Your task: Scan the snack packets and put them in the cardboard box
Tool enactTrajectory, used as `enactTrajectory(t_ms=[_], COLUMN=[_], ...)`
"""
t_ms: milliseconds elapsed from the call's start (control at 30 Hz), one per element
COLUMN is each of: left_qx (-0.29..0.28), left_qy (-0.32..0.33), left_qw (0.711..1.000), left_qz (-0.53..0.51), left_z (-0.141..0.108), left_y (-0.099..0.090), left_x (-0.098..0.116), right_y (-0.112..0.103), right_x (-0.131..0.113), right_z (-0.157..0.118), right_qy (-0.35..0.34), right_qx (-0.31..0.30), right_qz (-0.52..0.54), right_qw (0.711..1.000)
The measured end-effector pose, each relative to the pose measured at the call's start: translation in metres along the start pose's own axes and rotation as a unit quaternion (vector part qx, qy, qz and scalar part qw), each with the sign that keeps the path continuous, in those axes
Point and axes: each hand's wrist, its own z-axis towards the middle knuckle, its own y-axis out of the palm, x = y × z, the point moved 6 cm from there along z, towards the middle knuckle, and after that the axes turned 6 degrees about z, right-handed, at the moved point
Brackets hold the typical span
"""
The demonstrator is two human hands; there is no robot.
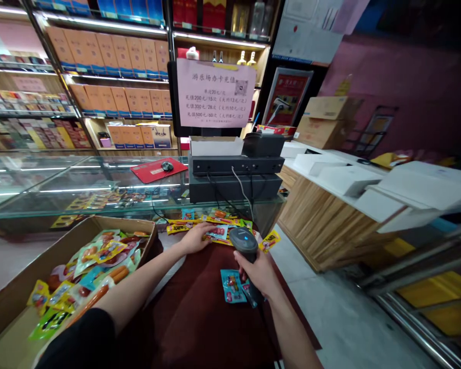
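My right hand (262, 274) is wrapped round the handle of a dark barcode scanner (244, 241), which has a small blue light on its head. The scanner's head is over the right part of a pile of yellow snack packets (180, 226). At the pile, the fingers of my left hand (195, 239) close on the left end of a light-blue snack packet (219, 232) showing reddish pieces; the fingertips are partly hidden. Nearer me, a teal snack packet (231, 286) lies on the dark red cloth (192, 302), with another packet partly behind the scanner handle.
An open cardboard box (96, 221) of sausages and snack packets stands at left. Beyond the cloth is a glass counter (100, 179) bearing a cash register unit (234, 187), a papered screen (217, 95), and a mouse (167, 166) on a red mat. A wooden counter (326, 215) stands right.
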Motion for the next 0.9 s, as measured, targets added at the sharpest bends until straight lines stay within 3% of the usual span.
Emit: enactTrajectory(t_ms=[133,500,700,900], left_qx=[-0.038,-0.083,-0.163,-0.125], left_qy=[0.017,0.0,-0.037,-0.169], left_qw=[0.997,0.988,0.986,0.95], left_qz=[0.064,0.128,-0.017,-0.231], left_z=[-0.008,-0.007,-0.017,-0.032], left_y=[0.007,-0.012,-0.026,-0.04], left_x=[0.003,0.009,-0.01,-0.053], right_y=[-0.001,0.002,0.015,0.032], right_x=[0.001,0.0,-0.016,-0.017], right_z=[-0.001,-0.002,-0.005,-0.008], right_qy=[0.011,0.01,-0.035,-0.019], right_qx=[0.0,-0.006,-0.02,-0.025], right_qz=[0.008,-0.015,-0.033,-0.045], right_qw=[1.0,1.0,0.999,0.998])
